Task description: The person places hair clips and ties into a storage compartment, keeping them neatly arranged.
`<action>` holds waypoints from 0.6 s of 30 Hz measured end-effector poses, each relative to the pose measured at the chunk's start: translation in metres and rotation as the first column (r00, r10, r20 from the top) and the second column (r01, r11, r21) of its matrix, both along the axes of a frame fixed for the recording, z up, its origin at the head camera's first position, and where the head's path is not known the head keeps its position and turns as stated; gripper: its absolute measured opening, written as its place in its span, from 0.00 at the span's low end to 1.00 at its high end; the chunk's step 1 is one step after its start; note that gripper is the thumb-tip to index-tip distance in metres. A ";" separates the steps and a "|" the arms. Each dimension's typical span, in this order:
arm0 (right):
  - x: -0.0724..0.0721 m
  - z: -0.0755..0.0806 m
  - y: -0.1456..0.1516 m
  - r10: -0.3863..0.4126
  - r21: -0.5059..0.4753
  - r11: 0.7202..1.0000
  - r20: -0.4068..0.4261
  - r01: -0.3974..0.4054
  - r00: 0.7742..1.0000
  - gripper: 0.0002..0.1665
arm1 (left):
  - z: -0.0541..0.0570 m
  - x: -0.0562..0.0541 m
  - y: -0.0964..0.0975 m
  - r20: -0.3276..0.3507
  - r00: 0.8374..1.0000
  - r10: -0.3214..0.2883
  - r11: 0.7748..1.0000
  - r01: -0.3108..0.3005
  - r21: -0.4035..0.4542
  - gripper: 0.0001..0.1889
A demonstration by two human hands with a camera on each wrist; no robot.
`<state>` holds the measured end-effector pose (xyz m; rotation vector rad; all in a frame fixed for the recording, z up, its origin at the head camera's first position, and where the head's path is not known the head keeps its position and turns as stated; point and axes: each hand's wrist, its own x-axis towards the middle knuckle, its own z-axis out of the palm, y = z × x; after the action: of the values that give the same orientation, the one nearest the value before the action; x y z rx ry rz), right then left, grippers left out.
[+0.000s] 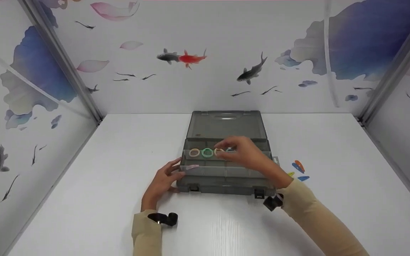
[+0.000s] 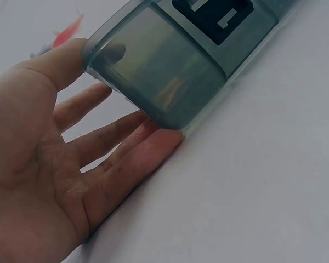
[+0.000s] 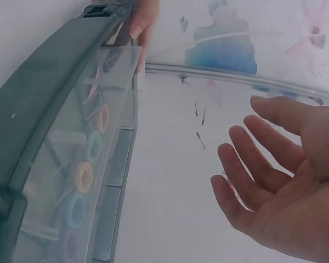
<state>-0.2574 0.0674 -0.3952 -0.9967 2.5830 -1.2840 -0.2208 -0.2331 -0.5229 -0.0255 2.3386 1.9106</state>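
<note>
A grey translucent compartment box [image 1: 226,180] lies with its lid [image 1: 226,124] folded back. My left hand [image 1: 164,179] rests at its left side, the thumb on the top edge and the nearly straight fingers [image 2: 126,148] along the side wall. Over the middle of the box hovers my right hand [image 1: 246,153], thumb and fingers apart with nothing between them. Below it several coloured rings like small hair ties stand in a row, among them an orange ring [image 3: 101,119], a green ring [image 1: 207,153] and a blue ring [image 3: 74,210]. A pink piece [image 1: 192,166] lies at the front left compartments.
Right of the box, several small hair clips lie on the white table [image 1: 333,213]: an orange clip [image 1: 299,165], a yellow clip [image 1: 290,174] and a blue clip [image 1: 303,178] among them. Panels painted with fish [image 1: 192,57] enclose the table at the back and sides.
</note>
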 end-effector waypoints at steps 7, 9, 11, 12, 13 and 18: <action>0.007 -0.009 0.041 -0.095 -0.059 0.993 0.066 0.099 0.993 0.24 | -0.001 0.002 -0.001 0.005 1.000 0.009 1.000 -0.009 -0.009 0.32; 0.005 -0.013 0.052 -0.120 -0.083 0.988 0.080 0.127 0.989 0.26 | -0.002 0.001 -0.001 0.005 1.000 0.007 1.000 -0.007 -0.014 0.33; 0.002 -0.016 0.063 -0.155 -0.096 0.982 0.089 0.163 0.984 0.28 | -0.002 0.000 -0.001 0.001 1.000 0.006 1.000 -0.006 -0.021 0.33; -0.001 -0.018 0.069 -0.176 -0.097 0.978 0.091 0.184 0.980 0.28 | -0.002 -0.001 -0.001 -0.003 1.000 0.006 1.000 -0.006 -0.027 0.33; -0.003 -0.019 0.074 -0.193 -0.099 0.974 0.091 0.202 0.977 0.28 | -0.002 -0.002 -0.001 -0.004 1.000 0.007 1.000 -0.007 -0.029 0.33; -0.012 -0.025 0.098 -0.243 -0.099 0.963 0.089 0.251 0.966 0.27 | -0.001 -0.001 -0.001 0.014 1.000 0.013 0.999 -0.013 -0.031 0.32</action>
<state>-0.2694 0.1659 -0.4203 -0.6379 2.6688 -1.5036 -0.2214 -0.2345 -0.5238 -0.0571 2.3649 1.8733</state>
